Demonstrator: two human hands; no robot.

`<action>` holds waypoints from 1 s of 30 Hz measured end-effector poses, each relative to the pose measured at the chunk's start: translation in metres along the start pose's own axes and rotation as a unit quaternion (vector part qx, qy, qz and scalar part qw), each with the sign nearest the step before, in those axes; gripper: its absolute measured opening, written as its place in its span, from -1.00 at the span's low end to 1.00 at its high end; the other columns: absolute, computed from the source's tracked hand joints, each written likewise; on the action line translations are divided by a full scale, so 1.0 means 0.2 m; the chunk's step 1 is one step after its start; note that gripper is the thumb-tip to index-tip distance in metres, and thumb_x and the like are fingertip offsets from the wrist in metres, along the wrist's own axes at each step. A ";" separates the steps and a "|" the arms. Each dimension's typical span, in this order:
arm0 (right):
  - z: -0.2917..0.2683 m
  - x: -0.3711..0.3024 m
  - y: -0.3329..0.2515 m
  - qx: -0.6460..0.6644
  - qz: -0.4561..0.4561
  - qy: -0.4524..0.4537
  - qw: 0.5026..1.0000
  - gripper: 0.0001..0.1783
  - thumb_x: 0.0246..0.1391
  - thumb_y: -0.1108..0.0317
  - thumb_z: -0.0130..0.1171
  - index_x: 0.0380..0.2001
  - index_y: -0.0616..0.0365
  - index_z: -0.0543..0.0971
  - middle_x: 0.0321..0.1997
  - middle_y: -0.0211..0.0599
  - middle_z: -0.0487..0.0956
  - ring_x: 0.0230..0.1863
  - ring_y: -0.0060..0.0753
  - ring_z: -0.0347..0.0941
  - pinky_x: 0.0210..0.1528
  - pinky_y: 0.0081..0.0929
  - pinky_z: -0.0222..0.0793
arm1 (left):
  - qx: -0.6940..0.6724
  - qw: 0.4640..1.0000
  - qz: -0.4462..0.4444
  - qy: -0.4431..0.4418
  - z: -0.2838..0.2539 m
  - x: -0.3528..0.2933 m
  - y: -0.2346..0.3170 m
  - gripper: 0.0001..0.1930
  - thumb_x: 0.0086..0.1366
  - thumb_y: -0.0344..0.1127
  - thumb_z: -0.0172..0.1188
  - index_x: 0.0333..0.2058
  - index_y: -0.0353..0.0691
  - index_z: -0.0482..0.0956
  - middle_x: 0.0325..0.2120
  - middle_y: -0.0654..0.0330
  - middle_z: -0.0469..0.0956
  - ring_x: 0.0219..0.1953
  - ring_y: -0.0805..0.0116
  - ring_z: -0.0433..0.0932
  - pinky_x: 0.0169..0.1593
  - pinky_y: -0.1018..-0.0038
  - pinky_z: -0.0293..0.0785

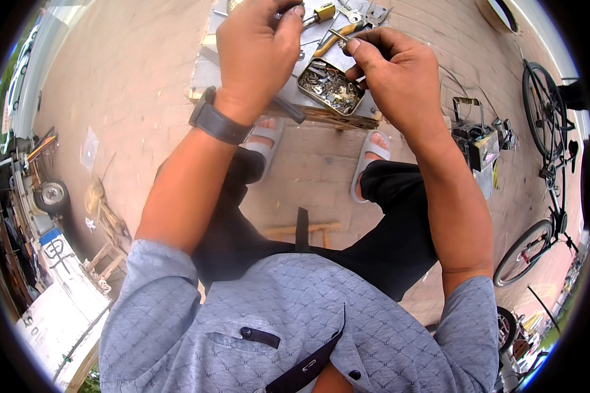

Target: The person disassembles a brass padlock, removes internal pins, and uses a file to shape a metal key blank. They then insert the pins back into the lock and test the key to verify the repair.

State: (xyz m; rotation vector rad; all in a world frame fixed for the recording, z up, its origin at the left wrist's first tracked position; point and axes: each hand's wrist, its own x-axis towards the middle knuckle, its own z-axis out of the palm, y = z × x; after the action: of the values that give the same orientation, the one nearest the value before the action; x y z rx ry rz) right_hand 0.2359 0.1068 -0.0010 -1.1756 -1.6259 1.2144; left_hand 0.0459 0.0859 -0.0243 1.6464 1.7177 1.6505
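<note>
My left hand (259, 49), with a dark band on its wrist, is raised over the low worktable at the top edge of the view. Its thumb and fingers are closed together; what they grip is mostly hidden. Just right of its fingertips lies a brass padlock (322, 13). My right hand (403, 75) pinches a thin metal rod (337, 34) between thumb and forefinger, pointing up and left. Below that hand stands an open tin (314, 99) full of small metal parts. Pliers with yellow-and-black handles (334, 40) lie behind the rod.
The worktable (206, 65) has a pale top and wooden front edge. A dark tool handle (288, 110) juts over that edge. My sandalled feet (267, 141) stand below it. A metal box-like device (482, 144) and a bicycle (550, 164) are right; a wheeled cart (52, 196) is left.
</note>
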 end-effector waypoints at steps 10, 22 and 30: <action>0.31 -0.08 -0.12 0.056 0.035 -0.060 0.996 -0.77 0.24 0.39 0.28 -0.23 0.42 0.73 -0.37 -0.23 0.74 -0.35 -0.57 0.65 -0.30 -0.56 0.55 | 0.105 0.983 0.135 -0.067 -0.27 -0.19 0.02 -0.69 0.24 -0.54 0.29 -0.02 -0.36 0.70 -0.23 0.06 0.69 -0.33 0.19 0.69 -0.23 0.39 0.63; 0.56 -0.10 -0.09 -0.014 -0.056 -0.146 0.988 -0.74 0.34 0.35 0.22 -0.12 0.36 0.72 -0.39 -0.26 0.72 -0.34 -0.59 0.59 -0.25 -0.51 0.54 | 0.062 0.986 0.093 -0.120 -0.56 -0.21 -0.11 -0.71 0.29 -0.56 0.25 -0.02 -0.32 0.73 -0.28 0.04 0.71 -0.30 0.14 0.71 -0.20 0.39 0.61; 0.23 -0.14 -0.02 -0.423 -0.166 -0.019 0.890 -0.50 0.06 0.24 0.38 0.05 0.27 0.67 -0.01 0.03 0.70 0.00 0.09 0.65 0.08 -0.17 0.53 | 0.041 0.989 -0.073 -0.120 -0.71 -0.18 -0.24 -0.69 0.40 -0.50 0.09 0.02 -0.33 0.72 -0.29 0.06 0.76 -0.26 0.36 0.76 -0.09 0.46 0.69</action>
State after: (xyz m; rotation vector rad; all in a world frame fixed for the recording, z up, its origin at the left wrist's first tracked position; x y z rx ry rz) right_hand 0.1989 0.0686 -0.0106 -1.2765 -2.3695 0.2748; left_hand -0.0780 -0.0048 -0.0350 1.6364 1.7569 1.2748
